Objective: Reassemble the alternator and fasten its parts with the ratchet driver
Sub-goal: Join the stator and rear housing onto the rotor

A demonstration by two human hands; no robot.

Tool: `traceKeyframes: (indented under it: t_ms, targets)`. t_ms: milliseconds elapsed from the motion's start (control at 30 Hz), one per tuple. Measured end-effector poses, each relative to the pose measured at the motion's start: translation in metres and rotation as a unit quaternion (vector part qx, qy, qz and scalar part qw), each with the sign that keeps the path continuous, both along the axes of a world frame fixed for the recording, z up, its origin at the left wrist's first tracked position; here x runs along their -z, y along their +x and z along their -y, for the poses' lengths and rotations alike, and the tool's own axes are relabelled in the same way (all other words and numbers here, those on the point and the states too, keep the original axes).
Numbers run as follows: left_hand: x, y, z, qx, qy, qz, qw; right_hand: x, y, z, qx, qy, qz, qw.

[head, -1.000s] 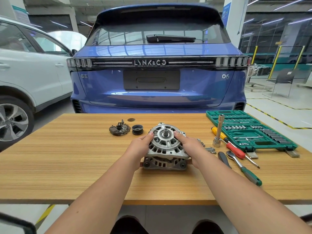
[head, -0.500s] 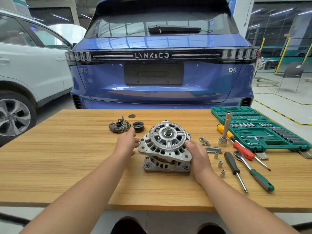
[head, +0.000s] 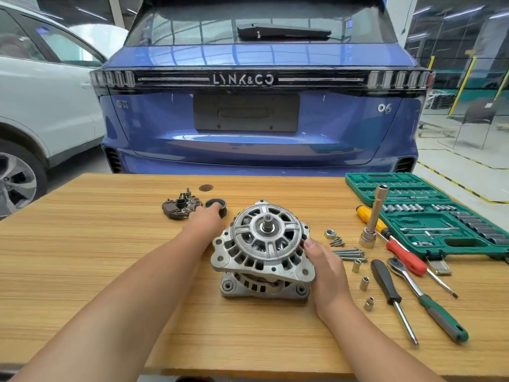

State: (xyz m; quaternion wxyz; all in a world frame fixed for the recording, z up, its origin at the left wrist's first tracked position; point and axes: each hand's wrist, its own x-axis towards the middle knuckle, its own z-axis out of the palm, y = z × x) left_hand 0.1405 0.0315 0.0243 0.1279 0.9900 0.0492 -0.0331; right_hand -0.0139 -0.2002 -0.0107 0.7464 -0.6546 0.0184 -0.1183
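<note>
The silver alternator (head: 264,249) stands shaft-up in the middle of the wooden table (head: 82,257). Its front housing sits tilted on the rear half. My right hand (head: 326,261) grips the housing's right edge, thumb on top. My left hand (head: 205,220) reaches past the alternator, and its stretched fingers touch the near rim of the black pulley (head: 218,204). The dark rectifier part (head: 180,207) lies just left of the pulley. The green-handled ratchet driver (head: 429,301) lies on the right, untouched.
Right of the alternator lie long bolts (head: 349,253), a nut (head: 329,233), small sockets (head: 364,283), a black screwdriver (head: 388,288), a red one (head: 405,255) and an upright socket bar (head: 374,216). An open green socket case (head: 429,213) sits far right. A blue car (head: 259,119) stands behind the table.
My left hand let go of the alternator and moved back-left to the black pulley. My right hand slid down the housing's right side. The camera came closer.
</note>
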Motion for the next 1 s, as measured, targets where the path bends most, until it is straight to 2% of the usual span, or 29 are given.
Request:
traceKeyframes:
  t_ms: [233, 300, 400, 500, 567, 633, 800, 900, 1000]
  targets:
    - [0.0, -0.016, -0.005, 0.028, 0.018, 0.051, 0.998, 0.0, -0.002, 0.001, -0.011, 0.001, 0.003, 1.0]
    - [0.001, -0.023, -0.007, 0.03, -0.005, 0.068, 0.997, -0.001, -0.003, 0.0, -0.017, 0.007, 0.006, 1.0]
    - [0.001, -0.033, -0.012, -0.009, -0.151, 0.087, 0.985, -0.002, -0.005, 0.001, -0.032, 0.016, 0.015, 0.999]
    - [-0.011, -0.051, -0.012, -0.033, -0.33, 0.139, 0.933, -0.003, -0.007, 0.003, -0.084, 0.022, 0.025, 0.996]
    - [-0.028, -0.067, -0.007, -0.017, -0.378, 0.194, 0.905, -0.006, -0.01, 0.003, -0.103, 0.018, 0.023, 0.994]
    - [-0.048, -0.086, 0.003, 0.022, -0.373, 0.229, 0.899, -0.008, -0.012, 0.002, -0.093, 0.022, 0.009, 0.995]
    - [-0.073, -0.133, 0.035, 0.162, -0.319, 0.225, 0.906, -0.014, -0.013, 0.004, -0.043, 0.041, -0.046, 0.997]
    - [-0.068, -0.146, 0.049, 0.191, -0.271, 0.259, 0.907, -0.015, -0.016, 0.005, -0.041, 0.037, -0.056, 0.997]
    - [-0.063, -0.147, 0.054, 0.193, -0.287, 0.276, 0.897, -0.015, -0.02, 0.004, -0.054, 0.022, -0.038, 0.998]
